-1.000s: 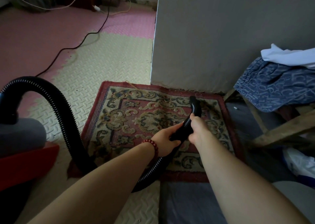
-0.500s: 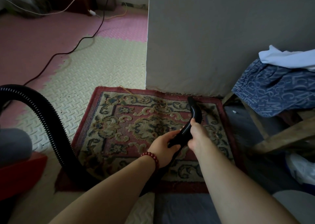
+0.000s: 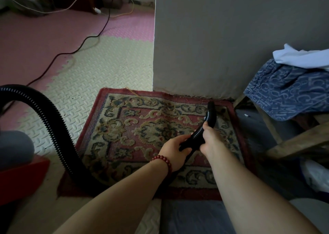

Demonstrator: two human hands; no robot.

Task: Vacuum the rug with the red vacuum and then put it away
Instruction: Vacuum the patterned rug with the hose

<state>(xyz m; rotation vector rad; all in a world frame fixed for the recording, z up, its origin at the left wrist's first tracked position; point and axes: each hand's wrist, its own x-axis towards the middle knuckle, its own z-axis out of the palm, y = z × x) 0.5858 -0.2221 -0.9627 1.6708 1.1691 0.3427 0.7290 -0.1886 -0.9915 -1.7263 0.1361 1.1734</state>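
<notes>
A small patterned rug [image 3: 142, 127] with a red border lies on the floor against a grey wall. The red vacuum's body [image 3: 21, 169] sits at the left edge, partly out of view. Its black ribbed hose [image 3: 53, 127] arches from there across the rug's near left corner and under my arms. My left hand [image 3: 175, 151], with a red bead bracelet on the wrist, grips the hose just behind my right hand [image 3: 209, 139], which grips it near the curved black nozzle [image 3: 211, 114]. The nozzle tip rests on the rug's far right corner by the wall.
The grey wall [image 3: 222, 47] ends at a corner above the rug. A wooden rack [image 3: 293, 141] with blue and white clothes [image 3: 288, 91] stands on the right. A black power cord [image 3: 74, 50] runs over cream and pink foam floor mats [image 3: 106, 70]. A dark mat lies under my arms.
The nozzle has slid a little farther toward the rug's far right corner. My view has shifted slightly right, so the vacuum body sits further toward the left edge.
</notes>
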